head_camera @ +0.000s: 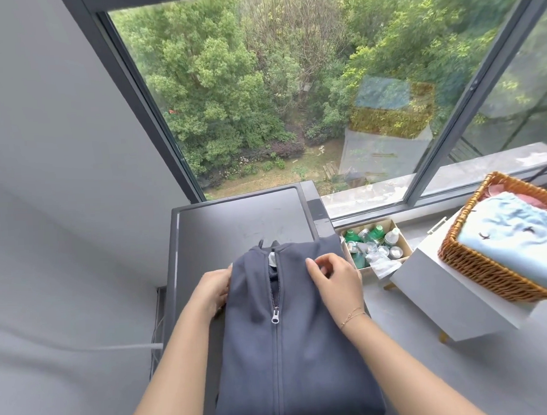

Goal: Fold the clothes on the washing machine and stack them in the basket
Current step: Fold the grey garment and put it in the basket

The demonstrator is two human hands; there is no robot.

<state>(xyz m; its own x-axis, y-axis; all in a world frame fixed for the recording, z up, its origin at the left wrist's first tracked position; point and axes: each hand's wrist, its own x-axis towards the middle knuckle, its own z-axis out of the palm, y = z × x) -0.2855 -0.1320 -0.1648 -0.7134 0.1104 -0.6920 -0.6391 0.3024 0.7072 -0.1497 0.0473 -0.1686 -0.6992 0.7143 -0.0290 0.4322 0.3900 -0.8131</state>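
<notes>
From the head camera, a dark grey zip-up hoodie point(290, 341) lies front-up on the dark top of the washing machine point(235, 218), its sides already turned in so it forms a long narrow panel, the zipper point(275, 317) running down the middle and partly open at the collar; the left hand point(211, 290) grips the left edge near the shoulder, fingers tucked round the fold; the right hand point(333, 275) rests on the right shoulder with fingers curled, seemingly pinching the cloth, though the exact hold is hard to make out; the fabric looks thick, soft and limp, light enough for two hands yet likely to sag and unfold if lifted from one end, so a hold under both folded edges seems safest; to the right, well apart, a wicker basket point(475, 261) sits on a white stool point(451, 296) and already holds a folded pale blue garment point(511, 237); a cardboard box of bottles point(374, 247) stands between machine and stool.
</notes>
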